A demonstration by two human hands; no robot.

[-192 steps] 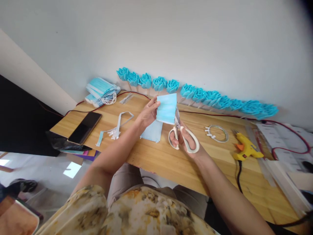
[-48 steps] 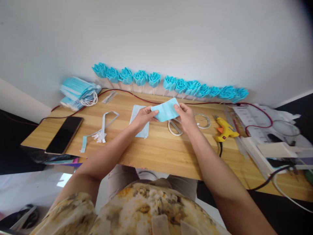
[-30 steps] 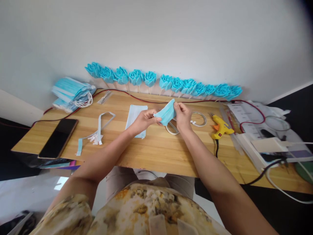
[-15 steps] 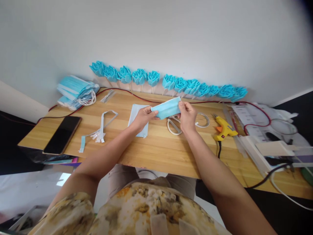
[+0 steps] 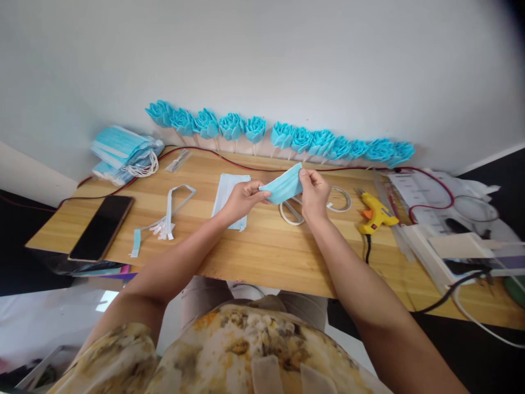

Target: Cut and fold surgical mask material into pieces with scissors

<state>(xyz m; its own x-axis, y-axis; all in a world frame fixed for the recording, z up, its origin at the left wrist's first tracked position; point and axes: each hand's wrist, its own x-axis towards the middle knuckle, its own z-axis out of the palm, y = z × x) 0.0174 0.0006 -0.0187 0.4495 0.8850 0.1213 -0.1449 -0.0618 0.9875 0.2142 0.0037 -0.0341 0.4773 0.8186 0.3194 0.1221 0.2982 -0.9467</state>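
Note:
A light blue face mask (image 5: pixel 284 185), without visible ear loops, is stretched between my two hands above the table. My left hand (image 5: pixel 243 200) pinches its left end between thumb and fingers. The right end is gripped by my right hand (image 5: pixel 315 192). Under my left forearm and hand lies another pale mask piece (image 5: pixel 223 191), partly covered. Scissors (image 5: pixel 292 212) rest on the table just below the held mask, their blades hidden by it. A roll of white tape (image 5: pixel 339 199) lies beside my right hand.
Blue paper-like flowers (image 5: pixel 255 130) on sticks line the wall. Left are stacked masks (image 5: pixel 123 153), a phone (image 5: pixel 101 227) and cut strips (image 5: pixel 166 224). A yellow glue gun (image 5: pixel 377 214) with a black cord lies right, near a white power strip (image 5: pixel 424 257). A red-black cable (image 5: pixel 229 162) crosses behind.
My left hand has moved slightly right, towards my right hand. The stretch of mask between them looks shorter and more bent. Both hands keep their hold.

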